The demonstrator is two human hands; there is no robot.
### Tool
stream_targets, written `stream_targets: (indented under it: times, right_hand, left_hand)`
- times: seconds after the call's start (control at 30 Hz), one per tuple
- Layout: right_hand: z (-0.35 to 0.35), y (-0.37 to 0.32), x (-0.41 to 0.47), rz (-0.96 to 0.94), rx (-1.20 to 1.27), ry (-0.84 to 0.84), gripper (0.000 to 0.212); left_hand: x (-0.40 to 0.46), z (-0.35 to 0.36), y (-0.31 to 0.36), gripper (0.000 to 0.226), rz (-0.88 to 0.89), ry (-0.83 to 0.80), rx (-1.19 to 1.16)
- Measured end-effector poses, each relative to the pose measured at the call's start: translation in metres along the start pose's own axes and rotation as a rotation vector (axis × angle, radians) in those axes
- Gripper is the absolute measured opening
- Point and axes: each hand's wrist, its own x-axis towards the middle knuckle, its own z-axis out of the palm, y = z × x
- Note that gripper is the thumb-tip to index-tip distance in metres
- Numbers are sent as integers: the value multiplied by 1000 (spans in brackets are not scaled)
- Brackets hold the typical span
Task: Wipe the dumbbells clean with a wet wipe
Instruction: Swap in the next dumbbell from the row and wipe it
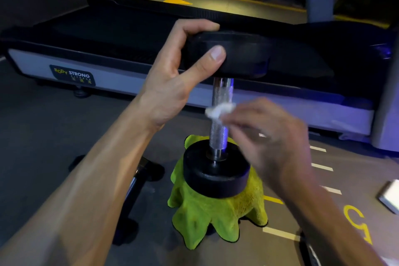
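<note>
Two dumbbells are in view, and the landmark is the upright dumbbell (220, 114), standing on end on a green cloth (216, 211) on the floor, just in front of the long treadmill (129, 67) behind it. To its left, partly hidden under the forearm, a second dumbbell (138, 181) lies on the floor. The left hand (172, 80) grips the upright dumbbell's top head, thumb on the side face and fingers curled over the rim. The right hand (269, 138), blurred, pinches a small white wet wipe (219, 110) against the knurled handle about midway up. To do this well, I judge the left hand should hold the head firm against tipping while the wipe wraps round the handle and travels its full length, since knurling traps grime.
</note>
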Motion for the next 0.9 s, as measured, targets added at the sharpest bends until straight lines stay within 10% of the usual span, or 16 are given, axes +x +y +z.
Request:
stream_targets:
  times: [0.3,0.9]
  right_hand:
    - [0,-26,-12,-80,-235,-449,21]
    - [-13,4,-14,139,84,-434,16]
  left_hand:
    - [2,7,1,30,33,-19,20]
    - [0,8,2,26,-35,44,4]
